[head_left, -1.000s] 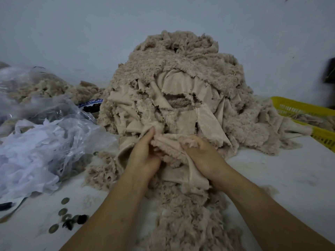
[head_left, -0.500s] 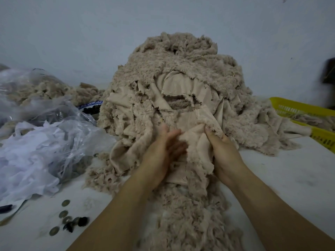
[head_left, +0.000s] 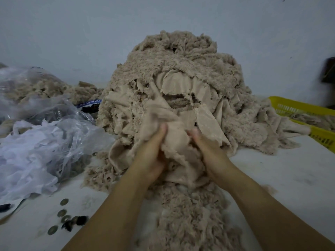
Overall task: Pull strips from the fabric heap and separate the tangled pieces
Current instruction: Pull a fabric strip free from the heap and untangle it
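Note:
A tall heap of beige fleece strips (head_left: 181, 73) rises from the white table in the middle of the view. At its foot my left hand (head_left: 152, 153) and my right hand (head_left: 208, 149) both grip one bunched beige piece (head_left: 175, 140), thumbs up, a hand's width apart. The piece is still joined to the heap above. A trail of fluffy beige strips (head_left: 190, 218) runs from the hands down between my forearms toward me.
Clear plastic bags (head_left: 45, 127) with white scraps and beige fleece lie at the left. A yellow basket (head_left: 304, 109) stands at the right behind the heap's edge. Several coins and dark buttons (head_left: 67, 220) sit at the lower left of the white table (head_left: 290, 178).
Both hands went up into the heap's lower face, then came back down and closer together, now bunching a smooth beige piece between them.

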### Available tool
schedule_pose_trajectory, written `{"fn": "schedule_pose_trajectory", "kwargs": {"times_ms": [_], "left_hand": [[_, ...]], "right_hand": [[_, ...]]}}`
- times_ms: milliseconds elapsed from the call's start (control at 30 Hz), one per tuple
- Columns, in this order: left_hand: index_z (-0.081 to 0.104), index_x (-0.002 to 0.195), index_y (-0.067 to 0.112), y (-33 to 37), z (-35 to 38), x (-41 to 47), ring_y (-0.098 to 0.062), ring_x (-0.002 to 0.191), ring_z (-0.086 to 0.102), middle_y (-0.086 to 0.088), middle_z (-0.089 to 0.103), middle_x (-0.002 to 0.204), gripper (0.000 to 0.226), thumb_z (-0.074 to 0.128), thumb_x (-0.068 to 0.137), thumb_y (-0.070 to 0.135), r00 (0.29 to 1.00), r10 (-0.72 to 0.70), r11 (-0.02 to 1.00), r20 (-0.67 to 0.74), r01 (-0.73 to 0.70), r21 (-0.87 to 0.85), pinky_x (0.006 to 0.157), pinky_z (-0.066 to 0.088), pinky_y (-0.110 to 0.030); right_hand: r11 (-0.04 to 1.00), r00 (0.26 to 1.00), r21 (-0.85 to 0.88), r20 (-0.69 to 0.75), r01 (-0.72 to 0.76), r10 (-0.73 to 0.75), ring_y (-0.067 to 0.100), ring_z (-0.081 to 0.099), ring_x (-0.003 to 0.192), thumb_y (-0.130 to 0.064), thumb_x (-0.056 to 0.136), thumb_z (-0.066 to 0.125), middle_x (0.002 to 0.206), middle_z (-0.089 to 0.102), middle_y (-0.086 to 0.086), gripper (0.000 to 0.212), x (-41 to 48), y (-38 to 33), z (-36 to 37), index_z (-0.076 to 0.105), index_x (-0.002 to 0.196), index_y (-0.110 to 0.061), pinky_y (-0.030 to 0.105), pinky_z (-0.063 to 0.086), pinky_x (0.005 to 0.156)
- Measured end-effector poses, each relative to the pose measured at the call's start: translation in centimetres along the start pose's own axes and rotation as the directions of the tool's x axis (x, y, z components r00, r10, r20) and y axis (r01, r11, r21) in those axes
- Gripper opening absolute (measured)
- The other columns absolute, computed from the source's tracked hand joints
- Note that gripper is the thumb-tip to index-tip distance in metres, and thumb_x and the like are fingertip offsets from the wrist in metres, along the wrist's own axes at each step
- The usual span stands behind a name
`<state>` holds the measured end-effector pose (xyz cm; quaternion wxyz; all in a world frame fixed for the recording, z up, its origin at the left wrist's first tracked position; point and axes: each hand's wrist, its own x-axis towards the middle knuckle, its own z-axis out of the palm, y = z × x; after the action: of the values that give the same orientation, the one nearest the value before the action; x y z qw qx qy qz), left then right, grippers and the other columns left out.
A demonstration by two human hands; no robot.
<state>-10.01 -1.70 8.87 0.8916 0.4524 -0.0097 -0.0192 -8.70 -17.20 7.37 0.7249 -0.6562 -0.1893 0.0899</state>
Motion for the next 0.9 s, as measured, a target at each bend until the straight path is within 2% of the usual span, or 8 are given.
{"fn": "schedule_pose_trajectory", "kwargs": {"times_ms": [133, 267, 367, 467, 567, 667, 733, 900], "left_hand": [[0.069, 0.112, 0.004, 1.6, -1.8, 0.7, -0.024, 0.104, 0.072, -0.016, 0.074, 0.112, 0.038, 0.053, 0.098, 0.035, 0.993, -0.030, 0.940, -0.116, -0.011, -0.342, 0.088, 0.060, -0.037], [0.064, 0.120, 0.002, 2.3, -2.6, 1.4, -0.022, 0.103, 0.072, -0.015, 0.071, 0.119, 0.039, 0.040, 0.106, 0.031, 0.984, 0.061, 0.854, -0.169, -0.139, -0.501, 0.083, 0.060, -0.036], [0.065, 0.123, 0.003, 2.4, -2.9, 1.6, -0.023, 0.107, 0.070, -0.016, 0.071, 0.121, 0.046, 0.033, 0.109, 0.032, 0.982, 0.089, 0.840, -0.168, -0.165, -0.517, 0.089, 0.057, -0.038], [0.077, 0.105, 0.008, 1.7, -1.9, 0.9, -0.022, 0.103, 0.073, -0.012, 0.073, 0.118, 0.062, 0.035, 0.102, 0.054, 0.998, 0.032, 0.949, -0.060, -0.049, -0.312, 0.097, 0.051, -0.042], [0.070, 0.118, 0.018, 1.0, -0.4, -0.2, -0.019, 0.111, 0.069, -0.005, 0.073, 0.120, 0.072, 0.060, 0.074, 0.074, 0.998, -0.039, 0.996, 0.050, 0.035, 0.081, 0.092, 0.055, -0.036], [0.081, 0.086, 0.028, -0.3, 0.4, -1.0, -0.009, 0.091, 0.074, 0.003, 0.079, 0.093, 0.040, 0.077, 0.072, 0.065, 0.994, -0.060, 0.828, 0.094, -0.003, 0.561, 0.072, 0.055, -0.016], [0.079, 0.089, 0.033, -0.9, 0.6, -1.3, 0.000, 0.093, 0.071, 0.013, 0.078, 0.096, 0.035, 0.074, 0.074, 0.065, 0.997, -0.006, 0.748, 0.080, -0.048, 0.662, 0.075, 0.053, -0.012], [0.074, 0.077, 0.021, -0.6, 0.7, -0.8, -0.012, 0.075, 0.073, -0.002, 0.077, 0.081, 0.042, 0.062, 0.089, 0.059, 0.948, 0.229, 0.670, -0.220, 0.010, 0.742, 0.074, 0.057, -0.036]], "right_hand": [[0.821, 0.997, -0.567, 0.037, 0.072, -0.062, 0.010, 0.051, 0.057, -0.073, 0.084, 0.053, 0.065, 0.054, -0.005, 0.064, -0.3, 1.3, 0.2, 0.059, 0.082, -0.010, 0.015, 0.037, 0.055], [0.790, 0.963, -0.610, -0.175, 0.056, -0.204, -0.001, 0.045, 0.052, -0.039, 0.098, 0.057, 0.056, 0.046, -0.014, 0.031, 0.3, 0.8, -0.6, 0.051, 0.071, -0.027, 0.012, 0.036, 0.051], [0.838, 0.943, -0.543, -0.246, 0.057, -0.223, 0.001, 0.038, 0.047, -0.035, 0.100, 0.054, 0.052, 0.042, -0.016, 0.037, 0.3, 0.4, -1.2, 0.042, 0.067, -0.026, 0.013, 0.032, 0.045], [0.879, 0.927, -0.464, -0.272, 0.109, -0.258, 0.003, 0.031, 0.047, -0.039, 0.101, 0.052, 0.051, 0.033, -0.014, 0.043, 0.2, 0.2, -0.7, 0.037, 0.062, -0.029, 0.014, 0.028, 0.043], [0.848, 0.926, -0.511, -0.235, 0.142, -0.296, 0.003, 0.033, 0.046, -0.038, 0.101, 0.052, 0.050, 0.035, -0.015, 0.044, 0.1, -0.1, 0.1, 0.038, 0.060, -0.029, 0.015, 0.027, 0.043], [0.797, 0.931, -0.589, -0.198, 0.136, -0.306, 0.006, 0.038, 0.052, -0.033, 0.101, 0.052, 0.057, 0.043, -0.009, 0.039, -0.1, -0.4, 0.3, 0.048, 0.071, -0.009, 0.019, 0.032, 0.048], [0.794, 0.934, -0.592, -0.188, 0.138, -0.303, 0.006, 0.040, 0.055, -0.035, 0.101, 0.050, 0.063, 0.048, -0.001, 0.038, -0.1, -0.5, 0.3, 0.051, 0.078, -0.004, 0.022, 0.033, 0.053], [0.700, 0.954, -0.697, -0.078, 0.155, -0.290, 0.007, 0.039, 0.056, -0.032, 0.102, 0.048, 0.066, 0.043, -0.008, 0.023, -0.1, -0.4, 0.3, 0.048, 0.087, -0.014, 0.024, 0.030, 0.052]]}}
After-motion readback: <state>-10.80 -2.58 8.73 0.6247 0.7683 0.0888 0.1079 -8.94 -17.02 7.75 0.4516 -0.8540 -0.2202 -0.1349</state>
